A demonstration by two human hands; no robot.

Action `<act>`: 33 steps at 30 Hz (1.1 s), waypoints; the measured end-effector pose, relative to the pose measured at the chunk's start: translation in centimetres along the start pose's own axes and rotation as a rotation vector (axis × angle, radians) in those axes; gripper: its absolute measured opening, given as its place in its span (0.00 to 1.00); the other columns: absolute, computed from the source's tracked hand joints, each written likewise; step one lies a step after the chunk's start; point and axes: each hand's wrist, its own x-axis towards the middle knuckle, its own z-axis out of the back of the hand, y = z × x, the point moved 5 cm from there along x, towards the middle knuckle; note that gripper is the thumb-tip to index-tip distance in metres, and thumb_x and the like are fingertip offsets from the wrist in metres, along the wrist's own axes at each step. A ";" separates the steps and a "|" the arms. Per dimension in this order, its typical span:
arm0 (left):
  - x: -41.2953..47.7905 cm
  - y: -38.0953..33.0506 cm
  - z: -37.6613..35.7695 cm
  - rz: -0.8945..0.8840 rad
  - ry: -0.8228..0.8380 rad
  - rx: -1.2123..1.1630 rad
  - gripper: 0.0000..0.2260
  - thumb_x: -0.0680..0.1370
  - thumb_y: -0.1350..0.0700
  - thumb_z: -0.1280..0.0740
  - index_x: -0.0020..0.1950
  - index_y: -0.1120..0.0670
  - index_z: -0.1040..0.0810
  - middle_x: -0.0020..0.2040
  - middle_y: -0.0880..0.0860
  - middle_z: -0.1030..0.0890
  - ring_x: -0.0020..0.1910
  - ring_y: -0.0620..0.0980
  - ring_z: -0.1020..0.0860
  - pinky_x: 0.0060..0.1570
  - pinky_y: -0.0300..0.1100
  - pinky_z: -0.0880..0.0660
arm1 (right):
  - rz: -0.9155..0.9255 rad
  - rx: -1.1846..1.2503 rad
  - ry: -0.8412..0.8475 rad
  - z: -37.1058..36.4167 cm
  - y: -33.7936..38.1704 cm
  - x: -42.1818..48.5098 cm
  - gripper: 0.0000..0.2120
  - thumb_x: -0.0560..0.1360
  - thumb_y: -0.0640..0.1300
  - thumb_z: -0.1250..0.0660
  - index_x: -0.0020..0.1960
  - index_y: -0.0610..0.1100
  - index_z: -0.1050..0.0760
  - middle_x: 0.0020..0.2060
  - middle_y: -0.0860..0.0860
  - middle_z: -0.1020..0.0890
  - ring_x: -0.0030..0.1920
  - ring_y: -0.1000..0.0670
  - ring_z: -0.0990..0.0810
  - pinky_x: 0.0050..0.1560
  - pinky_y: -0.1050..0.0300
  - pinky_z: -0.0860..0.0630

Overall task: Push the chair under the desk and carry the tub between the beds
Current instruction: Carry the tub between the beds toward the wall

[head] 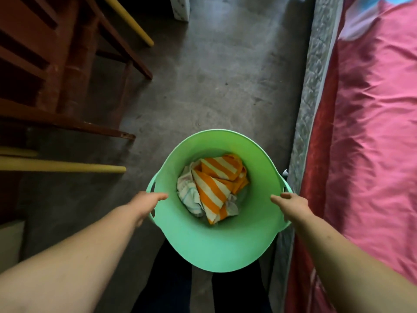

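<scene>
Both hands close on the rim of the round mint-green plastic tub (216, 240), one at each side handle: the left hand (145, 205) curls its grip over the left edge with the thumb lying inside the wall, and the right hand (293, 205) does the same at the right handle slot, thumb pointing inward. The fingers themselves are hidden under the rim, so how far they pass through the handle holes I cannot tell. The tub hangs in front of the person's dark-trousered legs, above the grey concrete floor (214, 75), just beside the quilted mattress edge of the bed with the pink satin cover (372, 132). At the left edge of the floor stands a red-brown wooden frame (56, 75) with yellow poles near it. Inside the tub lies an orange-and-white striped cloth (216, 188) over some pale laundry. The load looks light and soft, unlikely to shift much. The thin wall seems flexible, so the rim may bow inward; the moulded handles are the sound places to hold it, keeping it level
</scene>
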 end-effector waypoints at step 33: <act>-19.1 -57.0 12.4 -0.648 -0.159 -0.068 0.43 0.69 0.45 0.28 0.79 0.58 0.41 0.73 0.64 0.31 0.70 0.65 0.30 0.69 0.57 0.31 | 0.431 0.521 -0.167 42.3 40.4 -5.2 0.21 0.72 0.47 0.29 0.53 0.29 0.21 0.53 0.31 0.17 0.54 0.34 0.18 0.61 0.38 0.23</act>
